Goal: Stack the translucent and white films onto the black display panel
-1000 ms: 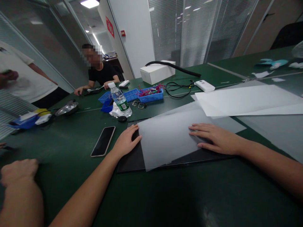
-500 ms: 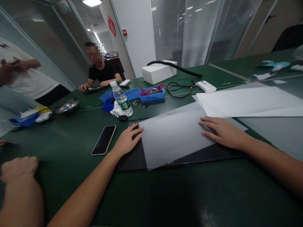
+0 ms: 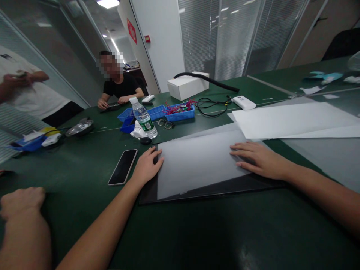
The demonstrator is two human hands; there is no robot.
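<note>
A translucent whitish sheet [image 3: 197, 161] lies over a flat black panel [image 3: 225, 187] on the green table. Its near edge slants across the panel, leaving dark strips bare at the left and front. My left hand [image 3: 148, 165] has its fingers spread at the sheet's left edge, the fingertips touching or nearly touching it. Across from it, my right hand [image 3: 257, 159] rests with fingers stretched flat on the sheet's right part. Both hands are open. The sheet's right end is partly hidden beneath my right hand.
Left of the panel lies a phone [image 3: 123, 167]. Behind stand a water bottle [image 3: 144, 119], blue trays [image 3: 180, 114] with wires, and a white box [image 3: 188, 87]. White sheets [image 3: 295, 120] lie at right. Another person's fist [image 3: 22, 200] rests at left; two people are farther back.
The translucent sheet has slid left over the black panel and turned slightly. Both my hands have shifted a little left with it.
</note>
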